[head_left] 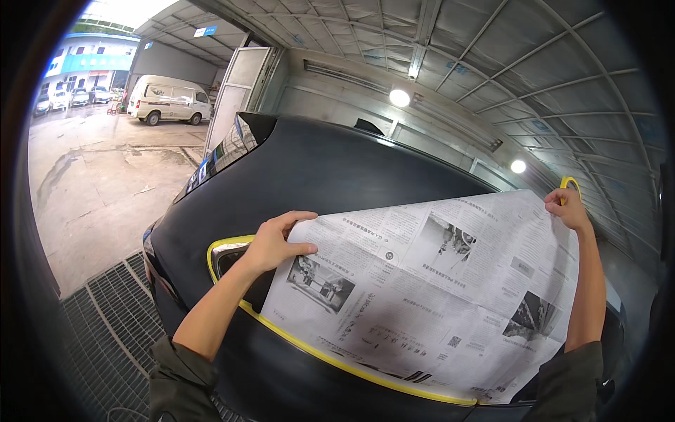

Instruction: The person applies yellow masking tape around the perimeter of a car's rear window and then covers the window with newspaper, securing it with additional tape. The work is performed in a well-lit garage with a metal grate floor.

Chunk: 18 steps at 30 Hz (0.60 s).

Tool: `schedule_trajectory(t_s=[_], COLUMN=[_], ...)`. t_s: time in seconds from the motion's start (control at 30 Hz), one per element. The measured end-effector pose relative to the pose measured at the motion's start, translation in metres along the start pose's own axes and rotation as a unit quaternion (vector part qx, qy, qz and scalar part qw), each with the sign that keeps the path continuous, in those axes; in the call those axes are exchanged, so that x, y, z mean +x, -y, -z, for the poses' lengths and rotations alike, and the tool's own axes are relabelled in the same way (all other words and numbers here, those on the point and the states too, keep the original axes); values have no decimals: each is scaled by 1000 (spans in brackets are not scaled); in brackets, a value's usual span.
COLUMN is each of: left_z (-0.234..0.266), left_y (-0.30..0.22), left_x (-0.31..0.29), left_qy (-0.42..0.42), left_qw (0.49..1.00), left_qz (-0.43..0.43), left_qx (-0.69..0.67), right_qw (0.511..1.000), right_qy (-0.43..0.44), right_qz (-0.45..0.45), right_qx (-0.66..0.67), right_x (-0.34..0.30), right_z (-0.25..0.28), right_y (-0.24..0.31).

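Observation:
A large sheet of newspaper (pixel 401 281) is spread across the side windows of a matte dark car (pixel 316 162). My left hand (pixel 273 243) grips its upper left corner, thumb on the front and fingers along the top edge. At the upper right corner, my right hand (pixel 571 211) pinches the sheet. A roll of yellow masking tape (pixel 571 184) shows behind the right hand's fingers; how it is held is partly hidden. Yellow tape (pixel 337 359) runs along the windows' lower edge and around the rear corner. Part of the rear side window (pixel 226 261) shows left of the paper.
Metal floor grating (pixel 112 316) lies beside the car's rear. An open door panel (pixel 239 88) stands beyond it, leading to a concrete yard (pixel 105 162) with a parked van (pixel 169 100). Lamps (pixel 399 98) hang from the panelled ceiling.

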<state>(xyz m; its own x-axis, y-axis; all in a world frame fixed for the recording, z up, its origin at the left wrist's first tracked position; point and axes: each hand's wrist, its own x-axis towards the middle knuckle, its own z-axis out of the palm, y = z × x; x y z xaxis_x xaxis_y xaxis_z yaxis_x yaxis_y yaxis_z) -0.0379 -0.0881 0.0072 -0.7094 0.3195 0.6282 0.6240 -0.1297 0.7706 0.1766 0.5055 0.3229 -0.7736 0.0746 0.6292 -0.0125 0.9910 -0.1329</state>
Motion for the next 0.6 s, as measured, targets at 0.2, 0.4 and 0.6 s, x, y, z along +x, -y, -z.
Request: schedule_trajectory(t_s=[0.2, 0.4, 0.6], left_z=[-13, -21, -24], left_y=[-2, 4, 3], left_x=[-2, 0, -5], left_qy=[-91, -109, -104], left_qw=[995, 993, 989], left_qz=[-2, -33, -63], left_qx=[32, 35, 83], right_qw=[963, 937, 926], right_qy=[-129, 51, 35], right_qz=[178, 257, 283], right_qx=[-155, -232, -248], right_x=[-32, -43, -34], right_z=[-78, -140, -140], right_y=[112, 176, 161])
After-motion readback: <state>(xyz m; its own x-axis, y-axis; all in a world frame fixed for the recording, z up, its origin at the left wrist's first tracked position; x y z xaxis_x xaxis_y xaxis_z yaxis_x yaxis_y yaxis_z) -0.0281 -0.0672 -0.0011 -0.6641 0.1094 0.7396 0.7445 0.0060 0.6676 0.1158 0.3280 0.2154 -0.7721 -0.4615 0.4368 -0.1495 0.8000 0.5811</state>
